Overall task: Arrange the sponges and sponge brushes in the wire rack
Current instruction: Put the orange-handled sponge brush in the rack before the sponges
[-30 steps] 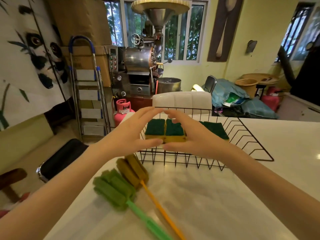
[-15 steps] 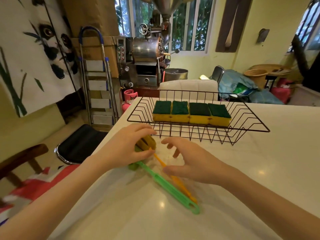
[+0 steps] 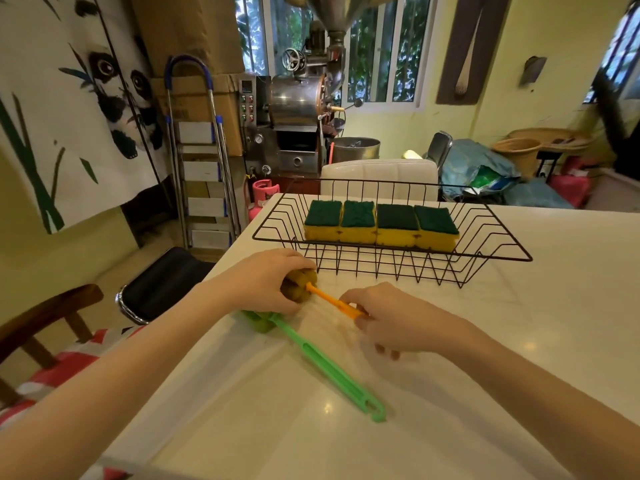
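Your left hand (image 3: 273, 284) covers most of the orange brush's sponge head (image 3: 300, 285), and your right hand (image 3: 391, 322) hides its handle's far end. The green brush's head (image 3: 260, 320) lies partly under your left hand. Both forearms run off the bottom edge.

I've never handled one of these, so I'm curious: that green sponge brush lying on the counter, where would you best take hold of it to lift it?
Probably the green sponge brush by the middle of its long handle, coming from above. The handle lies flat and bare on the counter, while its sponge head is partly tucked under the left hand, so that end is crowded.
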`<act>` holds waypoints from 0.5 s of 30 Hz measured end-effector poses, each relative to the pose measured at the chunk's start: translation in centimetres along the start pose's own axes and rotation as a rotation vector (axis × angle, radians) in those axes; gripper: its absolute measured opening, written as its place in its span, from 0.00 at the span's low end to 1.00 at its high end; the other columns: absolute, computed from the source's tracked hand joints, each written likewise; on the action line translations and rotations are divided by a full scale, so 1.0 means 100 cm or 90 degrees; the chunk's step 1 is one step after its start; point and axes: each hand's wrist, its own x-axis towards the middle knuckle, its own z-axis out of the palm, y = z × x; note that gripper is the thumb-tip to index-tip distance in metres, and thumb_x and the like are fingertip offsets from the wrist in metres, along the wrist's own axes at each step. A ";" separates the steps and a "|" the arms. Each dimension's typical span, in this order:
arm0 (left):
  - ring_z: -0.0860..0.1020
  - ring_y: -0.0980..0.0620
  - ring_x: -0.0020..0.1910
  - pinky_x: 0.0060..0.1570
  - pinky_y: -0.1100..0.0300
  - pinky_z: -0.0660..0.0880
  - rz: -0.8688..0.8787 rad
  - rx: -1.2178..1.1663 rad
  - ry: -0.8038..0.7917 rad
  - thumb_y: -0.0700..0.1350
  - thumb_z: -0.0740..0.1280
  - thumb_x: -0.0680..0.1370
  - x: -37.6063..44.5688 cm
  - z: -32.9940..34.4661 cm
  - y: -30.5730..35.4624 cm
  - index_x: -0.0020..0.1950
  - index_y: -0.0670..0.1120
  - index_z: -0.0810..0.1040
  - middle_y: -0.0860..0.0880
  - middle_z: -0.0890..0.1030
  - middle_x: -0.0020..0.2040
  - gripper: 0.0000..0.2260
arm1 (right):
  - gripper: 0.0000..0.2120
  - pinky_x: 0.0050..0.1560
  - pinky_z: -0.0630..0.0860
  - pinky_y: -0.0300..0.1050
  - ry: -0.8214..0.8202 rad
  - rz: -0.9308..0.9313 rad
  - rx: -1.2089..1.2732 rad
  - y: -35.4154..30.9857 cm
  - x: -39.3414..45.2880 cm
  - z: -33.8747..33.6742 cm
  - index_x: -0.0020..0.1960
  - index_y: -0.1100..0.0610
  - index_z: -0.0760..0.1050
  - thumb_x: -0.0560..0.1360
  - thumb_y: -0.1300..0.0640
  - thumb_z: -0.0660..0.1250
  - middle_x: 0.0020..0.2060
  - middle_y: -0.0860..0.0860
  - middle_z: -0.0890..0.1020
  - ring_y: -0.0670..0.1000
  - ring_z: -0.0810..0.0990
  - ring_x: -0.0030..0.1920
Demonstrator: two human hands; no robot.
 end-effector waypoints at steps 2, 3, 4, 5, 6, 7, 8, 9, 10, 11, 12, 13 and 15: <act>0.70 0.56 0.54 0.54 0.62 0.69 -0.001 -0.007 0.017 0.50 0.71 0.67 0.002 -0.003 0.000 0.64 0.57 0.67 0.53 0.74 0.59 0.28 | 0.15 0.24 0.76 0.40 0.010 0.001 0.001 0.005 -0.003 -0.015 0.62 0.53 0.68 0.77 0.63 0.54 0.36 0.50 0.74 0.48 0.79 0.31; 0.70 0.56 0.53 0.53 0.62 0.68 0.001 -0.016 0.034 0.49 0.71 0.67 0.002 -0.005 0.001 0.64 0.57 0.67 0.53 0.74 0.58 0.27 | 0.16 0.23 0.74 0.37 0.024 -0.007 -0.010 0.007 -0.005 -0.024 0.63 0.52 0.69 0.77 0.63 0.54 0.36 0.48 0.73 0.46 0.77 0.31; 0.70 0.57 0.52 0.53 0.62 0.68 0.006 -0.032 0.054 0.48 0.71 0.68 0.002 -0.006 0.002 0.64 0.57 0.67 0.54 0.75 0.57 0.27 | 0.17 0.25 0.72 0.36 0.037 -0.019 -0.022 0.009 -0.008 -0.033 0.63 0.51 0.69 0.77 0.62 0.55 0.36 0.46 0.74 0.45 0.76 0.31; 0.70 0.58 0.52 0.53 0.63 0.67 0.012 -0.052 0.072 0.48 0.71 0.68 0.002 -0.008 0.005 0.64 0.57 0.67 0.55 0.75 0.56 0.26 | 0.17 0.27 0.70 0.35 0.047 -0.034 -0.031 0.011 -0.011 -0.043 0.63 0.50 0.70 0.77 0.62 0.56 0.37 0.45 0.74 0.44 0.74 0.31; 0.70 0.59 0.51 0.53 0.64 0.67 0.017 -0.074 0.084 0.48 0.71 0.68 0.002 -0.010 0.008 0.64 0.57 0.68 0.57 0.74 0.55 0.26 | 0.16 0.29 0.69 0.34 0.053 -0.048 -0.037 0.013 -0.015 -0.052 0.62 0.49 0.71 0.77 0.61 0.57 0.36 0.44 0.75 0.43 0.73 0.31; 0.70 0.60 0.50 0.51 0.67 0.67 0.022 -0.095 0.091 0.49 0.72 0.67 0.001 -0.012 0.012 0.63 0.57 0.69 0.59 0.74 0.53 0.26 | 0.16 0.31 0.69 0.34 0.056 -0.059 -0.043 0.016 -0.020 -0.061 0.61 0.48 0.72 0.77 0.60 0.57 0.36 0.43 0.76 0.43 0.73 0.31; 0.71 0.62 0.49 0.49 0.69 0.66 0.027 -0.110 0.093 0.50 0.72 0.67 0.001 -0.015 0.016 0.62 0.58 0.69 0.62 0.73 0.50 0.25 | 0.15 0.31 0.70 0.35 0.057 -0.069 -0.044 0.018 -0.024 -0.069 0.60 0.48 0.73 0.77 0.59 0.58 0.36 0.43 0.77 0.43 0.74 0.30; 0.72 0.63 0.48 0.47 0.71 0.66 0.033 -0.116 0.092 0.52 0.73 0.66 0.000 -0.018 0.022 0.61 0.60 0.70 0.64 0.73 0.48 0.25 | 0.14 0.31 0.72 0.35 0.057 -0.078 -0.035 0.022 -0.029 -0.076 0.58 0.47 0.74 0.76 0.59 0.60 0.35 0.43 0.78 0.42 0.74 0.30; 0.72 0.64 0.47 0.46 0.72 0.67 0.041 -0.119 0.091 0.53 0.73 0.65 -0.001 -0.022 0.027 0.60 0.60 0.70 0.66 0.73 0.47 0.24 | 0.13 0.31 0.73 0.35 0.059 -0.087 -0.016 0.025 -0.033 -0.082 0.56 0.46 0.75 0.76 0.58 0.61 0.34 0.43 0.79 0.41 0.75 0.29; 0.73 0.65 0.47 0.45 0.72 0.68 0.050 -0.121 0.093 0.53 0.73 0.65 -0.001 -0.027 0.032 0.59 0.61 0.71 0.66 0.73 0.46 0.24 | 0.12 0.31 0.73 0.35 0.064 -0.096 0.005 0.028 -0.037 -0.088 0.54 0.45 0.76 0.75 0.58 0.62 0.33 0.43 0.79 0.41 0.74 0.28; 0.73 0.65 0.47 0.45 0.71 0.69 0.058 -0.124 0.098 0.53 0.73 0.65 0.000 -0.032 0.037 0.59 0.61 0.71 0.66 0.74 0.46 0.24 | 0.12 0.31 0.74 0.35 0.072 -0.103 0.022 0.031 -0.040 -0.094 0.52 0.43 0.77 0.75 0.57 0.63 0.32 0.43 0.80 0.41 0.75 0.29; 0.74 0.64 0.47 0.46 0.70 0.70 0.064 -0.128 0.109 0.53 0.73 0.65 0.001 -0.039 0.042 0.58 0.61 0.72 0.66 0.74 0.46 0.23 | 0.12 0.32 0.74 0.36 0.083 -0.111 0.036 0.033 -0.044 -0.099 0.50 0.40 0.76 0.75 0.57 0.63 0.31 0.42 0.80 0.41 0.75 0.29; 0.74 0.62 0.47 0.46 0.68 0.70 0.072 -0.136 0.136 0.51 0.73 0.65 0.007 -0.054 0.049 0.59 0.58 0.72 0.64 0.74 0.46 0.23 | 0.12 0.32 0.73 0.37 0.113 -0.125 0.069 0.038 -0.048 -0.106 0.48 0.38 0.75 0.75 0.56 0.63 0.31 0.40 0.80 0.42 0.74 0.30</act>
